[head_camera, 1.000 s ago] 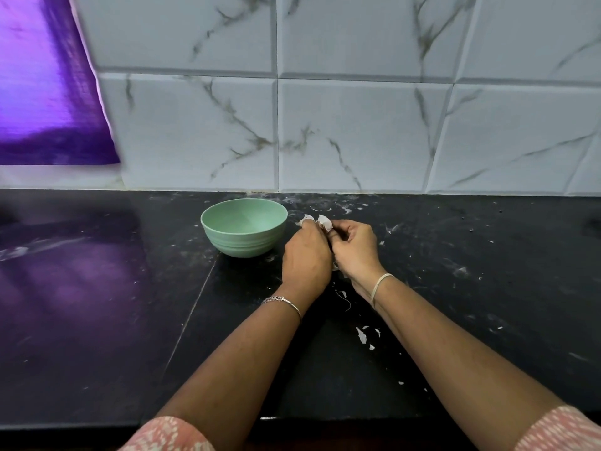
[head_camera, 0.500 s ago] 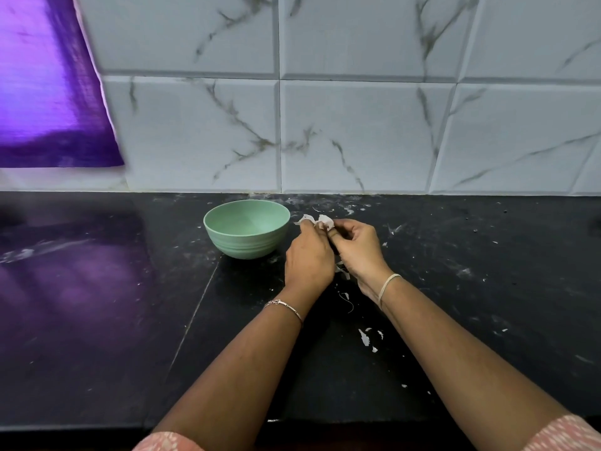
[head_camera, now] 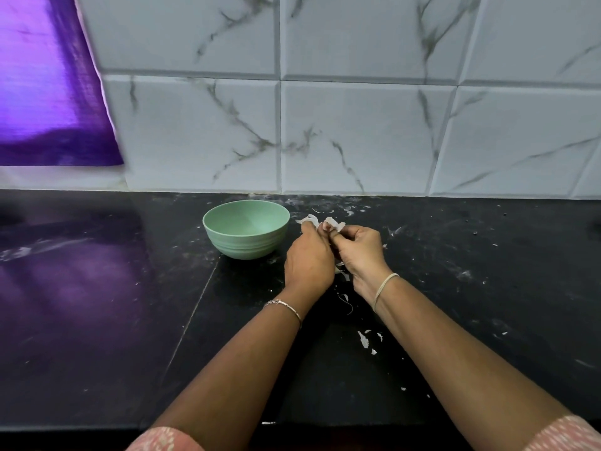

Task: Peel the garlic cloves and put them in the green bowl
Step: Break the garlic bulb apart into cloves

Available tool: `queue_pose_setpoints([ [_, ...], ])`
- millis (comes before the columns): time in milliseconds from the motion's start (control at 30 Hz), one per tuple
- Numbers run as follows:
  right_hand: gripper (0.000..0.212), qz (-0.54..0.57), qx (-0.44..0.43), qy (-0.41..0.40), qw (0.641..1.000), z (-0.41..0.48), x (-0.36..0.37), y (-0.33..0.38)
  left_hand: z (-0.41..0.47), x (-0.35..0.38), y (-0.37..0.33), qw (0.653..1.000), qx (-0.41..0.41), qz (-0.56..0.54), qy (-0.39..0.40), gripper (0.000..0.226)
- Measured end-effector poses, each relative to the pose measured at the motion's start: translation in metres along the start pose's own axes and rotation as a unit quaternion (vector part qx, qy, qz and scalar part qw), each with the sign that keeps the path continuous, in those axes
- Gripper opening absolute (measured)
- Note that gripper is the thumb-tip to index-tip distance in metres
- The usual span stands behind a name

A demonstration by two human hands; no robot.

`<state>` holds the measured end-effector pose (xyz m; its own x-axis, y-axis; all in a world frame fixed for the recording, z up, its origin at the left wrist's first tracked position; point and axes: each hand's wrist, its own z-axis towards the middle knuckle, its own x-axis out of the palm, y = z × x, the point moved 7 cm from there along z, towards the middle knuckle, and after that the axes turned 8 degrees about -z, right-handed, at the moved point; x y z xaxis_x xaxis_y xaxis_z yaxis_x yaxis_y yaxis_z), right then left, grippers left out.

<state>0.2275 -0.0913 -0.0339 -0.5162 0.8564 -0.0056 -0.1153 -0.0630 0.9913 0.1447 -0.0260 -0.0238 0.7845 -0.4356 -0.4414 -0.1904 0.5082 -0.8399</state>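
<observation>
A pale green bowl (head_camera: 246, 230) stands on the black counter (head_camera: 97, 304), near the tiled wall. Nothing shows inside it from here. Just right of the bowl my two hands meet. My left hand (head_camera: 309, 258) and my right hand (head_camera: 359, 252) both pinch a garlic clove (head_camera: 327, 226), which is mostly hidden between the fingertips. White papery skin (head_camera: 335, 222) sticks up and outward from the clove above my fingers.
Bits of white garlic skin (head_camera: 364, 340) lie scattered on the counter below and around my hands. A white marbled tile wall (head_camera: 357, 135) rises behind the counter. A purple cloth (head_camera: 42, 92) hangs at the upper left, mirrored in the shiny counter.
My hands stay by the bowl, fingers working slightly at the clove. The loose skin at the fingertips has spread a little wider. The bowl has not moved.
</observation>
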Motion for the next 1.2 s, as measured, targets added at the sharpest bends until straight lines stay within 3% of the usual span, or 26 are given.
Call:
queue_pose_setpoints([
  [267,0.020,0.045,0.060,-0.011,0.997,-0.008,0.001,-0.009,-0.004,-0.002,-0.010,0.991,0.069,0.109,-0.023,0.030],
  [433,0.010,0.048,0.067,-0.010,0.997,-0.013,0.001,-0.008,0.001,-0.007,-0.011,0.990,0.077,0.109,-0.045,0.038],
  [667,0.014,0.068,0.065,0.043,0.995,-0.005,-0.002,-0.003,0.017,-0.007,0.010,0.995,-0.021,-0.092,-0.018,0.042],
  [833,0.020,0.038,0.047,0.079,0.995,0.003,-0.017,0.005,0.023,0.015,0.024,0.961,-0.074,-0.262,0.042,0.042],
  [1067,0.021,0.061,0.056,0.094,0.992,0.004,-0.019,0.000,0.017,0.018,0.021,0.919,-0.109,-0.365,0.101,0.044],
  [1200,0.018,0.052,0.057,0.081,0.994,0.005,-0.022,0.001,0.016,0.016,0.019,0.914,-0.112,-0.369,0.123,0.046],
])
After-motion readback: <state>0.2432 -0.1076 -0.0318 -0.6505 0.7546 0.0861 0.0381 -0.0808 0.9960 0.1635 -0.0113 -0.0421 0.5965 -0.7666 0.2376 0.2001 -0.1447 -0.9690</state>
